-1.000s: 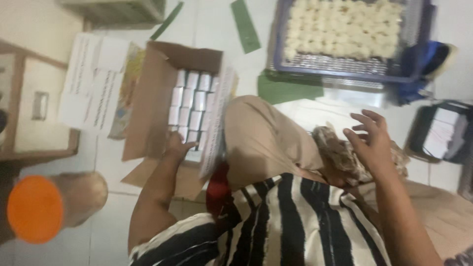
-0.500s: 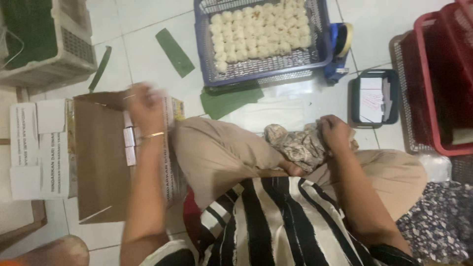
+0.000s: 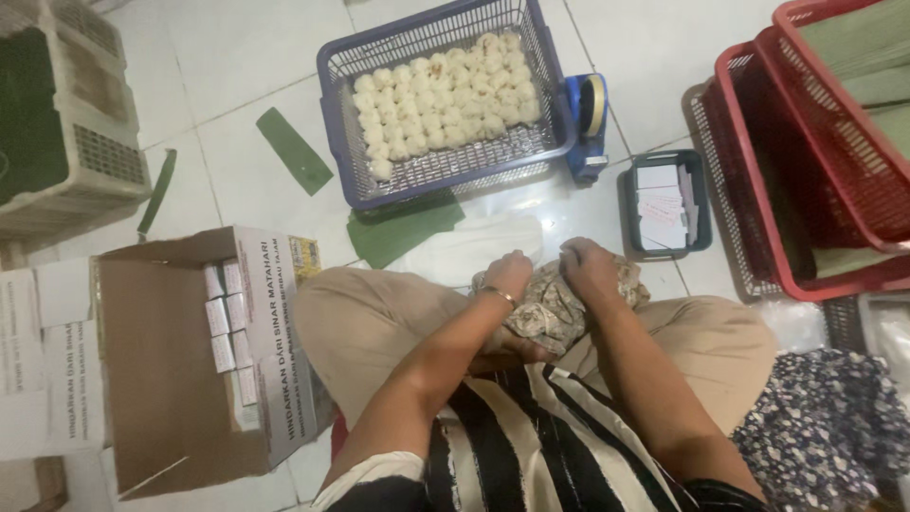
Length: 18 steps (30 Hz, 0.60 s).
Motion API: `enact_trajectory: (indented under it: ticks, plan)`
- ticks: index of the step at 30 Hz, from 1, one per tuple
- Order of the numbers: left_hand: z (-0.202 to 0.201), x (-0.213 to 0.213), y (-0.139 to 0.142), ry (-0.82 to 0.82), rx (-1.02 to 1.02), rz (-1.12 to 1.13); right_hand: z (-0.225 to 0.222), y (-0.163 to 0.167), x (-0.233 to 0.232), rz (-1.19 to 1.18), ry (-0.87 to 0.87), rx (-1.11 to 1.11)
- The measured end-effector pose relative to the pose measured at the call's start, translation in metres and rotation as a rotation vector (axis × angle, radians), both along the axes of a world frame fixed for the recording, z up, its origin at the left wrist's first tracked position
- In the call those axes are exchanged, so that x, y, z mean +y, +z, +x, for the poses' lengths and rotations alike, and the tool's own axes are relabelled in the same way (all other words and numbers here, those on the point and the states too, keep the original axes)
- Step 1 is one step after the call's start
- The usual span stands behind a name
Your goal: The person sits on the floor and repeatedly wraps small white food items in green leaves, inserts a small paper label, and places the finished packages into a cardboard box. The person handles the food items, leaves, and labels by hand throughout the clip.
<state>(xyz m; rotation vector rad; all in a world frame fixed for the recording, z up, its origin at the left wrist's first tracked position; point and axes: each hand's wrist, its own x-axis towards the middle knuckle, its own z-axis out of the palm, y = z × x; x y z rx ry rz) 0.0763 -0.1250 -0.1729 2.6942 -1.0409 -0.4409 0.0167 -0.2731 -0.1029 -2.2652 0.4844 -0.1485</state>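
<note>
A: Hands first, quick. Where are they?

B: Both in the lap. Left hand (image 3: 509,272) and right hand (image 3: 588,268) sit close together on a patterned cloth (image 3: 555,308), a crumpled beige floral bundle lying across the thighs between the knees.

A: State?

B: Left hand has its fingers curled down onto the near-left edge of the cloth, thin bracelet on the wrist. Right hand is closed too, knuckles up, pressing or gripping the far-right part. Can't tell whether either really pinches fabric, the fingertips are hidden.

A: Around them?

B: Far side, on the white tile floor (image 3: 237,85), a blue basket (image 3: 341,142) filled with rows of pale round pieces (image 3: 441,95). A blue tape dispenser (image 3: 588,118) touches its right wall. Right of that, a small dark tray (image 3: 630,204) with paper slips. Far right, stacked red baskets (image 3: 758,190).

A: Left side?

B: Open cardboard box (image 3: 171,379) near left, small white packets (image 3: 227,322) lined up inside along its right wall. Green leaf strips (image 3: 294,150) lie on the floor; a bigger green piece (image 3: 403,235) sits just beyond the left knee. Grey crate (image 3: 104,156) far left.

A: Clothing?

B: Black and white striped top, tan trousers.
</note>
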Motion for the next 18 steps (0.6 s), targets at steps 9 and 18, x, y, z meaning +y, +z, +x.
enact_trajectory:
  ticks: [9,18]
  plan:
    - [0.037,0.043,-0.017,0.588,0.474,-0.456,0.005,-0.005,0.001,0.057,-0.036,0.018]
    - [0.039,0.056,-0.02,0.811,0.822,-0.642,0.004,-0.008,0.014,-0.064,0.038,-0.105]
